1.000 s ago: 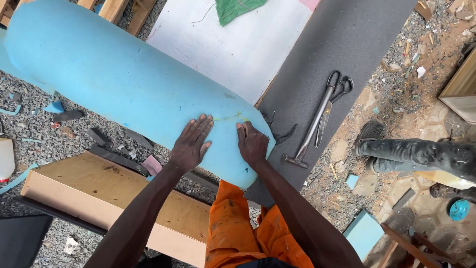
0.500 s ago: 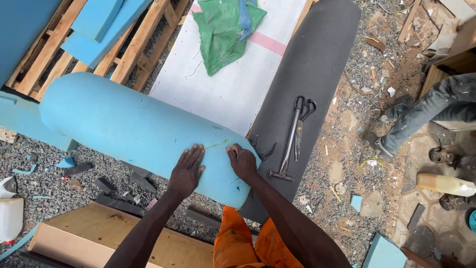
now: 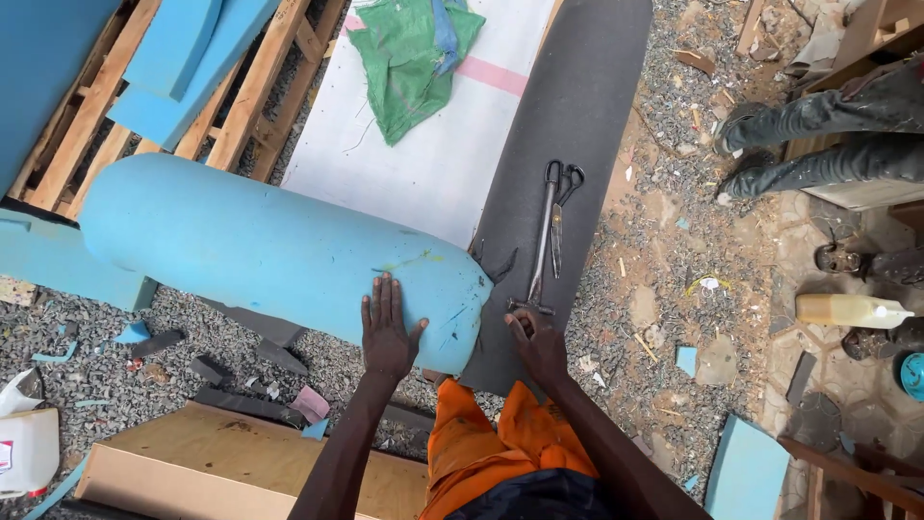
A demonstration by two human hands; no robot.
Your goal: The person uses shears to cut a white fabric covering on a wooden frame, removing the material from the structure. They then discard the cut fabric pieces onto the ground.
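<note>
1. Pressing flat on the near end of a rolled blue foam cylinder [image 3: 269, 255] was the left hand [image 3: 387, 327], fingers spread and straight, palm down, closed on nothing
2. Foam roll lay across the work surface, far end reaching the wooden pallet slats [image 3: 241, 106] at left, near end sitting on the edge of a dark grey fabric strip [image 3: 577, 125]
3. Right hand [image 3: 539, 347] sat on the grey strip just beside the roll's end, fingers curled downward at the fabric; whether it pinched the cloth or only rested on it could not be told
4. Judged progress: foam already shaped into a roll, grey strip laid out beneath its end, no covering drawn over the foam as yet; wrapping and any fastening appeared left to do
5. Long scissors [image 3: 558, 217] lay on the grey strip just beyond the right hand, apart from it, with a hammer-like tool [image 3: 539, 260] alongside; neither was held
6. White sheet with a pink band [image 3: 433, 144] lay under the grey strip, a crumpled green bag [image 3: 409, 53] on it at the far end
7. Plywood box [image 3: 241, 467] stood near the left forearm; another person's legs in dark trousers [image 3: 818, 135] showed at upper right, well apart from the work
</note>
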